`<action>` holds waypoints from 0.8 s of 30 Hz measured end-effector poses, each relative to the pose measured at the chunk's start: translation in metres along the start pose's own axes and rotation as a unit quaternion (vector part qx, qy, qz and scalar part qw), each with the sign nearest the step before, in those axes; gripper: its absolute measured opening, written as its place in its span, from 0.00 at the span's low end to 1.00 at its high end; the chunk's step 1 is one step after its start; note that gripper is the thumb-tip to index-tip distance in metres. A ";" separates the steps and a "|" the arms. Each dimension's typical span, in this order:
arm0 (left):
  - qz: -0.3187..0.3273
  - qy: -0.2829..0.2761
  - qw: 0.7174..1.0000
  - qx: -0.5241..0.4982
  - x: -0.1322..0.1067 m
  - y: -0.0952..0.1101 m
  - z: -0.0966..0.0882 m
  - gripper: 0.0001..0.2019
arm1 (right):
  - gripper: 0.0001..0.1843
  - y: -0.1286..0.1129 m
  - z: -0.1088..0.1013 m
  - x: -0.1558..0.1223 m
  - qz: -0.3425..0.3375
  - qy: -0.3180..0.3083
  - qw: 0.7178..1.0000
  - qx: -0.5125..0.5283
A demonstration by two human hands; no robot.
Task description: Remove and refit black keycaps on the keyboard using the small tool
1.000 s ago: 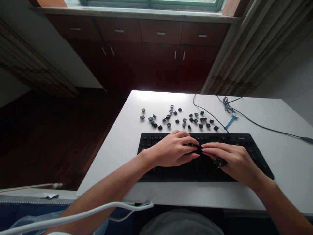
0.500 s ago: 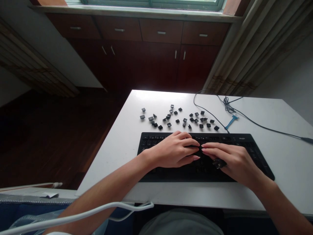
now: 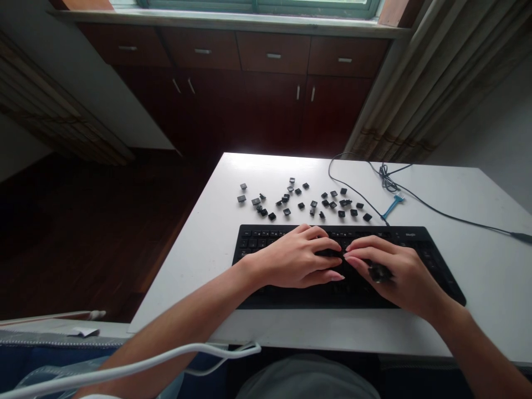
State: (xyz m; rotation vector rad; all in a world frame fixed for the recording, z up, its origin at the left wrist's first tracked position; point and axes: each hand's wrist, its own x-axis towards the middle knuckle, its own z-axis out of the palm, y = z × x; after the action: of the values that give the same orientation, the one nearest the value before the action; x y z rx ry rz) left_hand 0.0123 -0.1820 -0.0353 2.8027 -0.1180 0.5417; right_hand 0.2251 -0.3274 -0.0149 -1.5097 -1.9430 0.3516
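Note:
A black keyboard lies on the white table in front of me. My left hand rests on its middle rows, fingers laid out over the keys and slightly apart, tips near the centre. My right hand is beside it, fingers curled so that their tips meet the left fingertips over the keys. A small black piece is tucked under my right thumb; I cannot make out exactly what it is. Several loose black keycaps lie scattered on the table beyond the keyboard.
A black cable runs from the keyboard's back across the table to the right, with a coiled part and a small blue tool next to it. A white cable crosses near my lap. Dark wooden cabinets and a curtain stand behind the table.
My right hand's fingers have curled and its knuckles have lifted; the small black piece shifted slightly with it. My left hand stayed in nearly the same place.

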 end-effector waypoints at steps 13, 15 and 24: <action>-0.011 -0.001 0.999 -0.030 -0.001 -0.001 0.002 0.18 | 0.30 -0.022 0.029 0.052 0.159 0.206 0.795 0.548; -0.011 0.001 0.999 -0.032 0.000 -0.001 0.002 0.17 | 0.30 -0.021 0.036 0.052 0.154 0.207 0.805 0.535; -0.010 0.004 0.999 -0.038 0.001 -0.002 0.002 0.17 | 0.29 -0.015 0.050 0.051 0.134 0.201 0.840 0.486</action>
State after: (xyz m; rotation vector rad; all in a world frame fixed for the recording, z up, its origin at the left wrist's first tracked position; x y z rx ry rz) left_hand 0.0141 -0.1806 -0.0372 2.7241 -0.1056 0.5325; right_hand 0.1751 -0.2751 -0.0280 -1.0171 -0.9311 0.8975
